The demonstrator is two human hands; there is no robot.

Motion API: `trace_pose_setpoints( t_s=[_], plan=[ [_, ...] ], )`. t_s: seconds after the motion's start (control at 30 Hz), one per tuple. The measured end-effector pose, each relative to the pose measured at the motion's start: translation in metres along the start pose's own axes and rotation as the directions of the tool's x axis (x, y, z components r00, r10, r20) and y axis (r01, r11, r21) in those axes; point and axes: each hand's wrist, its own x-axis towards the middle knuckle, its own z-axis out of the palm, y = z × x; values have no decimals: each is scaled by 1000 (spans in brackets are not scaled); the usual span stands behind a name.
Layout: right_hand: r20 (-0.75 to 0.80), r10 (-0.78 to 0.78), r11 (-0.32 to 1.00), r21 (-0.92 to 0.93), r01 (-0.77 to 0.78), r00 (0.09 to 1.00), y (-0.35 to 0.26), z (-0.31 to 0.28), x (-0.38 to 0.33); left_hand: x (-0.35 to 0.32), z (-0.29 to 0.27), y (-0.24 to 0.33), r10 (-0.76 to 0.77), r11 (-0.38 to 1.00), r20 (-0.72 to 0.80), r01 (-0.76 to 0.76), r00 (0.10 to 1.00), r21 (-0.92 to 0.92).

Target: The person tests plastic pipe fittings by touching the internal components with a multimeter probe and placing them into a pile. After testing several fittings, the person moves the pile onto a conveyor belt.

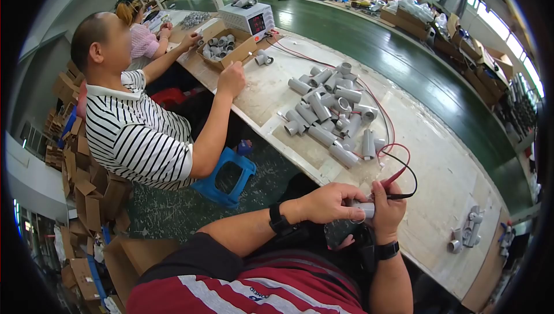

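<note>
The left hand (329, 201) is gripping a grey cylindrical part (362, 208) near the workbench (438, 181) edge; the right hand (388, 207) is pinching 2 probes (388, 190) against its end. The part is lying between both sets of fingers. Risk, I'd say: the red and black leads (404, 164) snagging the pile of grey cylinders (332, 112), or a probe tip slipping off.

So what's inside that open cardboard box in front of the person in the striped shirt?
The cardboard box holds grey tube-shaped parts, several standing with open ends up. Whatever lies beneath that top layer is covered.
</note>
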Motion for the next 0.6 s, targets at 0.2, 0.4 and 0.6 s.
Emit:
trace_pose_setpoints(
  t_s=[0.2,0.4,0.6],
  plan=[
    [-2,-12,1000,-15,12,1000,3,-2,1,0,2,1,20,1000,-5,-20,1000,-4],
    [-99,120,973,208,-97,988,3,-10,-5,-2,8,3,51,993,-10,-49,999,107],
    [-193,122,924,380,-41,974,6,-14,4,-9,4,14,192,980,-229,-172,954,104]
  ],
)
